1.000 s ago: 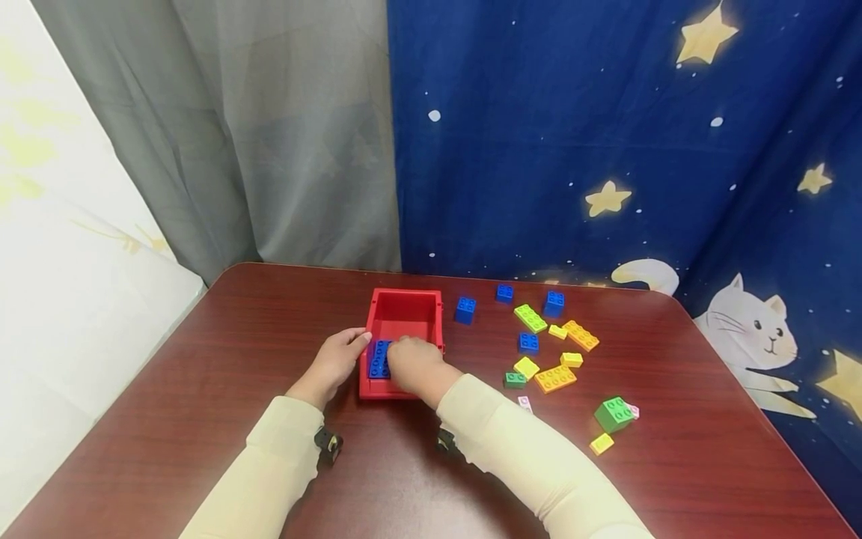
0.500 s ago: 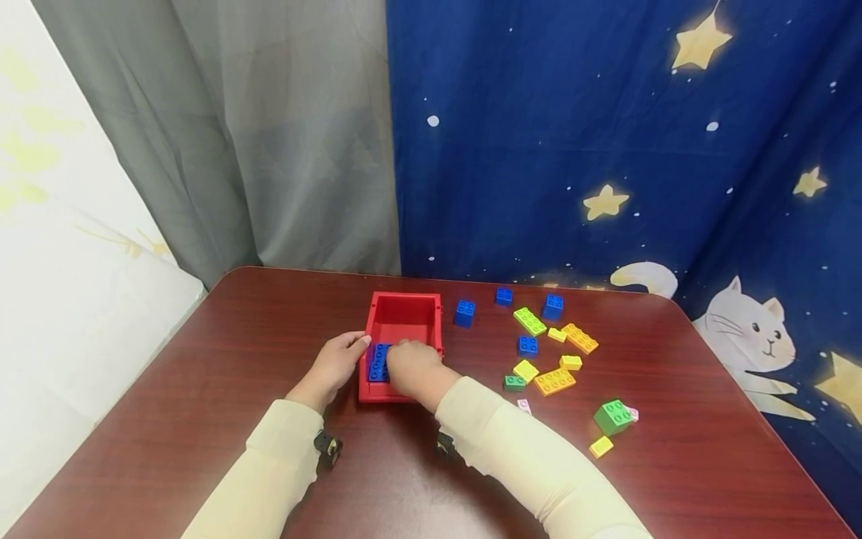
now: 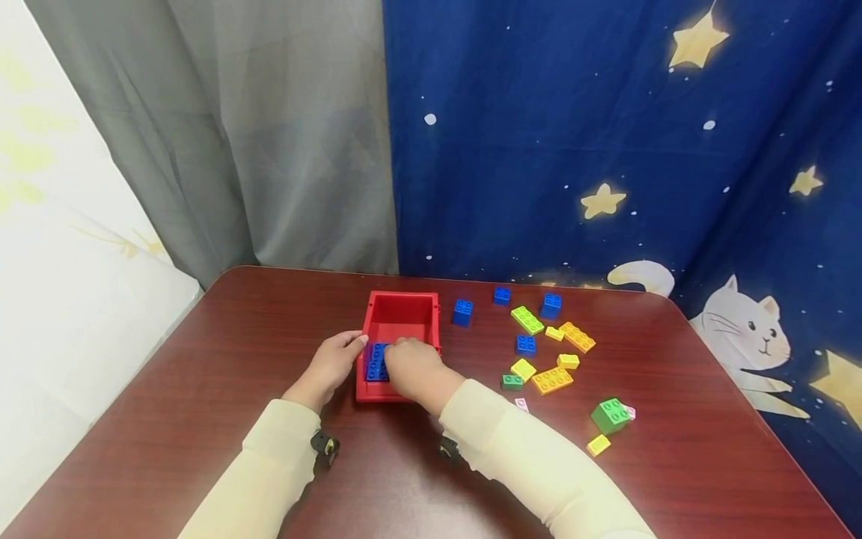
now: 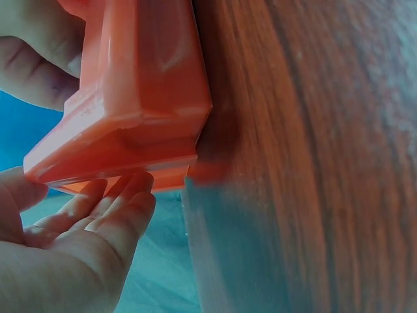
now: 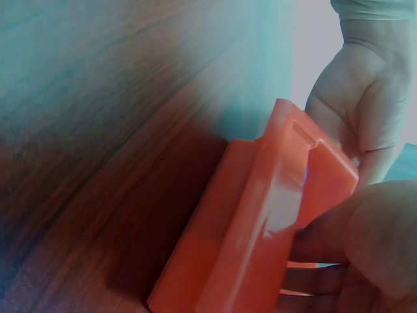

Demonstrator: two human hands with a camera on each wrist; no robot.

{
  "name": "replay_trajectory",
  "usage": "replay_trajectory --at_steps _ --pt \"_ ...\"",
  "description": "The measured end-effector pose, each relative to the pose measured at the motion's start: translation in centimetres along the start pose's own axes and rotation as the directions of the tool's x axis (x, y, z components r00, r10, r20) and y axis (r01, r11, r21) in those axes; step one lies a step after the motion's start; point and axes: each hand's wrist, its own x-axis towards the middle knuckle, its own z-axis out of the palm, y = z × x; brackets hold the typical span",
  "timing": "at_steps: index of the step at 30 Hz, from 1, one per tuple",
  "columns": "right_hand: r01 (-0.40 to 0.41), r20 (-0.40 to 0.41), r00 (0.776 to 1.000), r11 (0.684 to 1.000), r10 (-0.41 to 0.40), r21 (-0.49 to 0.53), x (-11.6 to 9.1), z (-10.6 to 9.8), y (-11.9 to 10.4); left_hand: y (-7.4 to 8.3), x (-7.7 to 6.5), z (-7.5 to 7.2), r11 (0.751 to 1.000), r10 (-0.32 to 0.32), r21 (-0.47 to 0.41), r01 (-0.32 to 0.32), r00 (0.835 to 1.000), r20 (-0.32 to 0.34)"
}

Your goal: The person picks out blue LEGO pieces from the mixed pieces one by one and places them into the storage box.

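Observation:
A red open box [image 3: 402,297] stands on the table. My left hand [image 3: 330,368] holds its left side, thumb at the rim and fingers along the outer wall; the left wrist view shows those fingers [image 4: 124,212] against the red wall. My right hand [image 3: 419,368] reaches down into the near part of the box, knuckles up. Its fingertips are hidden, and I cannot tell what they hold. Beside them, along the left inner wall, lies a blue studded building brick [image 3: 377,363], partly covered by that hand. In the right wrist view the right fingers [image 5: 326,244] dip behind the box wall.
Loose building bricks lie to the right: several blue ones, one at the near left of the group [image 3: 462,313], a lime plate [image 3: 527,320], orange plates [image 3: 552,380], small yellow bricks [image 3: 598,445], a dark green one [image 3: 512,382] and a tall green one [image 3: 610,416]. Curtains hang behind the table.
Both hands stay at the red box, with only slight motion of the right hand inside it. The head view shifts slightly; the loose bricks stay in place.

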Motion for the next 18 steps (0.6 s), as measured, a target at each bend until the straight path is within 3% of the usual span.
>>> replay_trajectory --at_steps 6,10,18 --pt "0.049 -0.065 0.997 0.999 -0.049 -0.004 -0.8 -0.3 0.0 0.0 -0.1 0.0 1.000 0.001 -0.010 -0.001 1.000 0.007" --pt "0.075 -0.129 0.989 0.996 -0.068 0.052 -1.2 -0.2 0.3 -0.1 -0.1 0.1 1.000 0.013 -0.016 -0.013 1.000 0.001" --pt "0.143 -0.312 0.946 0.980 -0.093 0.141 -2.0 -0.1 1.2 -0.2 0.0 0.1 1.000 0.025 -0.015 -0.025 1.000 -0.002"
